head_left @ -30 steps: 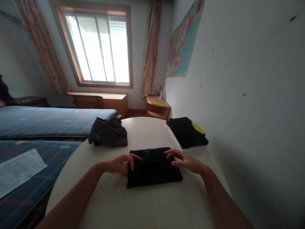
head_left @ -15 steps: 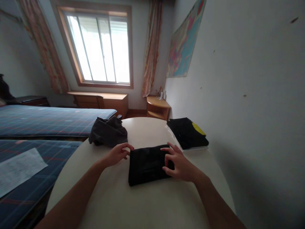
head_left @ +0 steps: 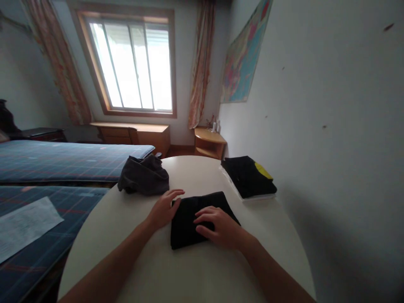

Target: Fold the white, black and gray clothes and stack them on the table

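Note:
A folded black garment (head_left: 186, 225) lies flat on the round white table (head_left: 189, 172) in front of me. At its left edge is my left hand (head_left: 164, 209), fingers apart, with the thumb near the far left corner. My right hand (head_left: 221, 227) hovers over or rests on the middle of the cloth, its fingers loosely spread and partly covering it; whether it touches cannot be told. Neither hand grips anything. Farther off to the left sits a crumpled dark grey garment (head_left: 143, 176).
At the table's far right is a stack of folded black clothing (head_left: 244, 176) with a yellow patch, beside the wall (head_left: 331, 168). Plaid beds (head_left: 75, 158) stand on the left, one bearing a paper sheet (head_left: 28, 225). Beyond are a desk (head_left: 151, 134) and a small wooden shelf (head_left: 210, 139).
My right hand has moved left from the garment's right edge to its middle. My left hand has shifted slightly right, onto the garment's left edge. The other clothes stay put.

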`<action>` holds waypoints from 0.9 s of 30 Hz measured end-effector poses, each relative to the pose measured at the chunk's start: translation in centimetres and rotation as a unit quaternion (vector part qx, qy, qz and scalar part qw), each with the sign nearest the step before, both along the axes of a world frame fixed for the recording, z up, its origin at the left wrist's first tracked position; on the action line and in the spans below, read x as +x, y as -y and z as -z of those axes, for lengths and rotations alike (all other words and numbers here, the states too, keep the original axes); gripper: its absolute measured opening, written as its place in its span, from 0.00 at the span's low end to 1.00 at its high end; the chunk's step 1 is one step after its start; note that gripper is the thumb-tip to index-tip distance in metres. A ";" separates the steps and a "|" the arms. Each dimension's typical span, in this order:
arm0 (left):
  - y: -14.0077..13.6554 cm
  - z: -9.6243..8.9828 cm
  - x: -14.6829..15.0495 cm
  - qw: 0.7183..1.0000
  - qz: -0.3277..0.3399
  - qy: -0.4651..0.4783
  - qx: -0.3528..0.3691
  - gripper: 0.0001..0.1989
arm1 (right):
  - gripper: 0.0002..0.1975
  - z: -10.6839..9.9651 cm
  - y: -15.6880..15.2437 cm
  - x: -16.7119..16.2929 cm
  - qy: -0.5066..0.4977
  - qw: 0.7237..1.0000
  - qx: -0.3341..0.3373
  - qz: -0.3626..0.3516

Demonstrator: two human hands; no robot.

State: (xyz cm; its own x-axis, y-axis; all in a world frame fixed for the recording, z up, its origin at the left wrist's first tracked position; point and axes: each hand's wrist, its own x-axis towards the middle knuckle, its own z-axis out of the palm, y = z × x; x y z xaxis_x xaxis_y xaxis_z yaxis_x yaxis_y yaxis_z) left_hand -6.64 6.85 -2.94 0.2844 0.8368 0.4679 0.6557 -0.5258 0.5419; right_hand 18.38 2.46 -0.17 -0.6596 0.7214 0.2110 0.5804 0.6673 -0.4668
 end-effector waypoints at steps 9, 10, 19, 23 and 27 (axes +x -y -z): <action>2.7 0.8 2.3 0.966 0.155 -0.203 -0.041 0.29 | 0.20 1.1 -3.8 3.2 -0.135 0.974 0.007 0.182; 2.6 0.5 1.9 0.963 0.171 -0.202 -0.052 0.29 | 0.20 1.2 -4.3 4.2 -0.156 0.966 -0.002 0.206; 1.8 -0.8 0.7 0.973 0.171 -0.140 -0.059 0.11 | 0.24 3.5 -6.0 9.0 -0.137 0.980 -0.070 0.126; 1.8 -0.7 1.0 0.981 0.144 -0.128 -0.026 0.08 | 0.19 3.1 -5.8 8.4 -0.143 0.981 -0.091 0.094; 2.6 -1.2 1.5 0.983 0.133 -0.126 -0.010 0.03 | 0.19 2.3 -5.3 7.9 -0.151 0.978 -0.114 0.083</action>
State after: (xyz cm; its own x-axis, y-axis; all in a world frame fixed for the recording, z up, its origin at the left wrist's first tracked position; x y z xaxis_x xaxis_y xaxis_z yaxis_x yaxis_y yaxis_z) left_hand -5.16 4.29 -1.71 0.5986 0.7255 0.3396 0.6110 -0.6877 0.3921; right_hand 26.27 7.76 -2.50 -0.4611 0.8644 0.2003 0.4842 0.4343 -0.7596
